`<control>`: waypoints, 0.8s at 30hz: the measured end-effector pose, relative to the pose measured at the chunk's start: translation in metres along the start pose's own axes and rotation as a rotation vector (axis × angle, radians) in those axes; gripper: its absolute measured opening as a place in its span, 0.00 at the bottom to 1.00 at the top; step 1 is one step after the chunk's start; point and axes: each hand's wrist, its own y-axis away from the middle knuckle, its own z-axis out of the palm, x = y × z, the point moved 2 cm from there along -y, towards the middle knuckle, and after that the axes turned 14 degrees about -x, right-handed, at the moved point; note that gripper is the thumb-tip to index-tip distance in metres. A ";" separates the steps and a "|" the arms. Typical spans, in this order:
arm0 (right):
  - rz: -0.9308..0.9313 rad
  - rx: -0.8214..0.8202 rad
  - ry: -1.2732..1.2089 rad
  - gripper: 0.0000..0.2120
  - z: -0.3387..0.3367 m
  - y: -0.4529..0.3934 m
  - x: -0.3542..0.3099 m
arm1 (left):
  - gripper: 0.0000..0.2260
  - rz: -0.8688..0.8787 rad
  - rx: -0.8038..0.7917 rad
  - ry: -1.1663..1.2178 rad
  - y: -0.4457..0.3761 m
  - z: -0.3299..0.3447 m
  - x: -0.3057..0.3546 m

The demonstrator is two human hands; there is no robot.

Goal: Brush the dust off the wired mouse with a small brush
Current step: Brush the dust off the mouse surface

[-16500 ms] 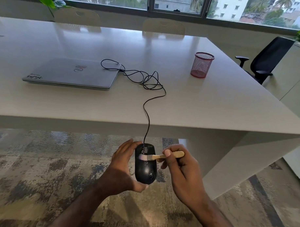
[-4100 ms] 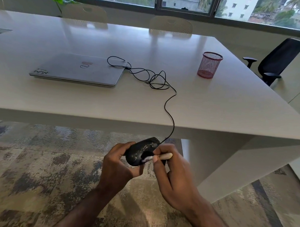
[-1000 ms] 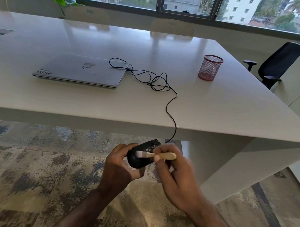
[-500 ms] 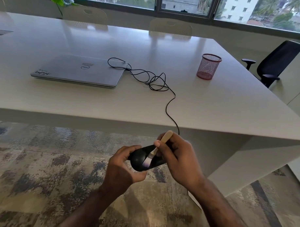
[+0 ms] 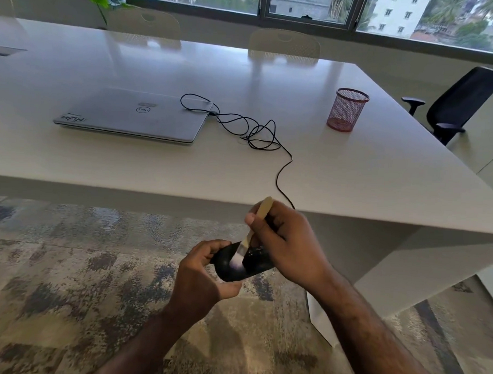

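Note:
A black wired mouse (image 5: pixel 231 270) is held in the air below the table's front edge, gripped by my left hand (image 5: pixel 200 277) from the left and underneath. Its black cable (image 5: pixel 279 174) runs up over the table edge to a tangle beside the laptop. My right hand (image 5: pixel 288 244) pinches a small wooden-handled brush (image 5: pixel 255 229), handle pointing up and away. The pale bristles (image 5: pixel 237 260) lie on the mouse's top surface. Part of the mouse is hidden behind my right hand.
A closed silver laptop (image 5: pixel 133 115) lies on the white table (image 5: pixel 352 176), with a red mesh pen cup (image 5: pixel 347 109) to the right. A black office chair (image 5: pixel 455 101) stands at the far right; two pale chairs sit behind the table. Patterned carpet (image 5: pixel 69 278) lies below.
Over the last second the brush turned from lying sideways across the mouse to handle-up, and its bristles swept down the mouse's top. My left hand keeps hold of the mouse.

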 end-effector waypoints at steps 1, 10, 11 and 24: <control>0.026 -0.047 0.036 0.07 0.003 -0.002 0.000 | 0.30 0.000 -0.002 -0.006 0.000 0.000 -0.001; -0.041 0.112 0.143 0.08 -0.001 -0.015 -0.002 | 0.29 -0.005 0.006 -0.006 -0.003 0.001 -0.002; -0.037 0.136 0.123 0.08 -0.001 -0.015 -0.002 | 0.28 -0.004 0.008 -0.003 -0.003 0.001 -0.002; 0.004 0.180 0.317 0.09 0.002 -0.028 -0.002 | 0.28 -0.006 0.015 -0.013 -0.005 0.001 0.004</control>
